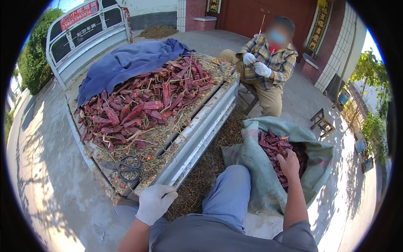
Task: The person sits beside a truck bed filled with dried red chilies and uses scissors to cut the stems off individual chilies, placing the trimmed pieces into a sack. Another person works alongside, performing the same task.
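Observation:
My right hand [289, 163], bare, reaches into the mouth of a pale green woven sack [264, 170]. Its fingers are at the dried red chili peppers [274, 145] inside; whether they grip one is unclear. In a white knit glove, my left hand [156, 201] is by the near corner of the truck bed's metal side panel [192, 127], fingers curled; I cannot tell if anything is in them. A heap of dried chili peppers with stems [151, 107] covers much of the bed. Dark-handled scissors [126, 168] lie on the bed near my left hand.
A blue cloth [126, 63] drapes the heap's far side. Orange-handled scissors [219, 62] rest at the bed's far edge. A seated co-worker [267, 63] in white gloves handles something small. Stem litter [198, 179] covers the ground below the panel. A small wooden stool [322, 124] stands behind the sack.

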